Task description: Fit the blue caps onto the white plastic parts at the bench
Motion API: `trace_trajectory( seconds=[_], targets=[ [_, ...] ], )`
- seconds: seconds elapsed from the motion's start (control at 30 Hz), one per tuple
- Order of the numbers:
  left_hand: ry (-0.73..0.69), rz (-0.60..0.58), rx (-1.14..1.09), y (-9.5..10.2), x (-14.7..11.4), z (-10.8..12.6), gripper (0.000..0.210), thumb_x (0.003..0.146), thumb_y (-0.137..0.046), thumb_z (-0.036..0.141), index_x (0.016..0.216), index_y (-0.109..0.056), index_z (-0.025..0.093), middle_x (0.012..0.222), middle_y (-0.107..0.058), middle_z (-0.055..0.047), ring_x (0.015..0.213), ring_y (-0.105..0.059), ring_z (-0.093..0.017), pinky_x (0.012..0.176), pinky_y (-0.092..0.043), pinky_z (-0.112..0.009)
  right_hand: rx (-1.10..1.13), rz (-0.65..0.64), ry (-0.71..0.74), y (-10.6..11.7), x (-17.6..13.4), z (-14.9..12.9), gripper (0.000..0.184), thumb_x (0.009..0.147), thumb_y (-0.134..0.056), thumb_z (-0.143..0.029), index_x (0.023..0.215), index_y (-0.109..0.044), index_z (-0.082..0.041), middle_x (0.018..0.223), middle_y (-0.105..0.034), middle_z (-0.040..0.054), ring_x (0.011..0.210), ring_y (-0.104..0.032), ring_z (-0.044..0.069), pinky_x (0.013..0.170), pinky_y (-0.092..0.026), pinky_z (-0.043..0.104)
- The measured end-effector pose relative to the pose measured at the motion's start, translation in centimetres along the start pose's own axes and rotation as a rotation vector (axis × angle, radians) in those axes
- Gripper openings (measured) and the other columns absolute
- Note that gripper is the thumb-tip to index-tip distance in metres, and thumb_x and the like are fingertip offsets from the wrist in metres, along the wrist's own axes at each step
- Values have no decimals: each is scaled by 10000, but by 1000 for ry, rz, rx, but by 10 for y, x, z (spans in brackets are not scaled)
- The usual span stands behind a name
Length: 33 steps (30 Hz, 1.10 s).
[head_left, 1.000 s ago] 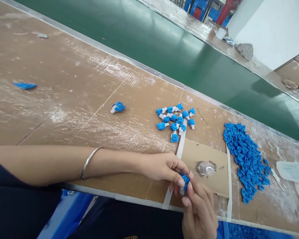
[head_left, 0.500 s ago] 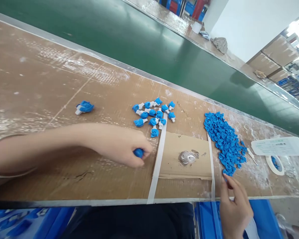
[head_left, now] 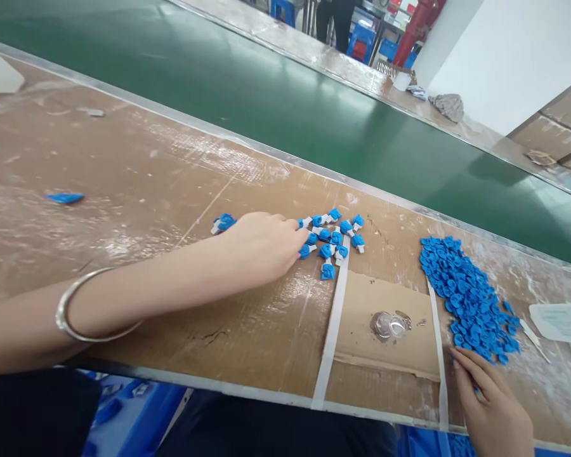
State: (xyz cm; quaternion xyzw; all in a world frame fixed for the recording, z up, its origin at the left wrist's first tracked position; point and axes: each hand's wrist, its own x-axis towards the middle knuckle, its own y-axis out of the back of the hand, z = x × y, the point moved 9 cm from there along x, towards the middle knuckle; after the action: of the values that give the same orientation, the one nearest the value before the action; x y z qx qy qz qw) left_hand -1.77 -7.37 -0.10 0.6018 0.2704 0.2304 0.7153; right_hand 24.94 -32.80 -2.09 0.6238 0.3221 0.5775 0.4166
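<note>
Bent over the left edge of a cluster of blue pieces with white stems (head_left: 327, 235) is my left hand (head_left: 269, 244), seen from its back. Its fingers are curled down at the nearest pieces, and what they hold, if anything, is hidden. Another blue-and-white piece (head_left: 224, 222) lies just left of that hand. My right hand (head_left: 497, 400) rests at the near edge of a heap of small blue discs (head_left: 471, 298). Thumb and forefinger are pinched together on a small blue disc (head_left: 452, 356), mostly covered by the fingertips.
Between the hands lies a taped cardboard sheet (head_left: 361, 355) with a small clear dish (head_left: 389, 325) on it. A white stick tool (head_left: 535, 339) and a clear bottle (head_left: 559, 320) lie right. A blue scrap (head_left: 65, 198) lies far left. Behind runs a green conveyor belt (head_left: 266, 95).
My left hand has moved from beside the cardboard to the cluster; the round blue piece seen in it is no longer visible. My right hand stays pinched by the heap. The view has shifted left.
</note>
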Motion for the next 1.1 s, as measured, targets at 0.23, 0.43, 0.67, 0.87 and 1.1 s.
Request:
trace_trajectory(
  seconds=[0.23,0.43,0.67,0.87,1.1],
  targets=[
    [-63,-110,131,-28,10,14,201,858,-496,35,1012,-595,116,986,-662,-120,865,-657,-276,699,-466,-328,119,-20,245,-3,-22,-1,343,1059,-405,-282,1307,-600,-149,1228,-647,55,1017,-665,229,912,-471,345],
    [-174,-62,146,-24,7,19,346,754,-481,-21,1002,-637,165,991,-640,-108,852,-632,-253,757,-419,-340,124,-74,357,-5,-32,6,407,1046,-391,-233,1431,-502,-158,1267,-621,96,1071,-648,255,863,-507,380],
    [-45,-82,154,-17,2,13,146,912,-505,131,1018,-606,134,926,-662,-124,831,-655,-299,727,-426,-358,158,-52,302,-1,-21,4,306,1035,-454,-279,1271,-632,-200,1198,-658,68,996,-652,243,840,-475,377],
    [-21,-111,97,-29,6,20,194,893,-453,60,1021,-587,119,947,-659,-121,758,-673,-294,585,-424,-327,349,150,9,21,19,-46,293,984,-608,-225,1277,-619,-235,1058,-667,38,861,-608,190,797,-475,309],
    [-214,-103,-524,-20,1,52,202,853,-514,71,1001,-611,170,962,-656,-32,781,-636,-186,663,-438,-268,392,49,197,-3,49,-93,335,1010,-559,-214,1343,-571,-253,1102,-681,26,896,-603,194,829,-484,330]
  ],
)
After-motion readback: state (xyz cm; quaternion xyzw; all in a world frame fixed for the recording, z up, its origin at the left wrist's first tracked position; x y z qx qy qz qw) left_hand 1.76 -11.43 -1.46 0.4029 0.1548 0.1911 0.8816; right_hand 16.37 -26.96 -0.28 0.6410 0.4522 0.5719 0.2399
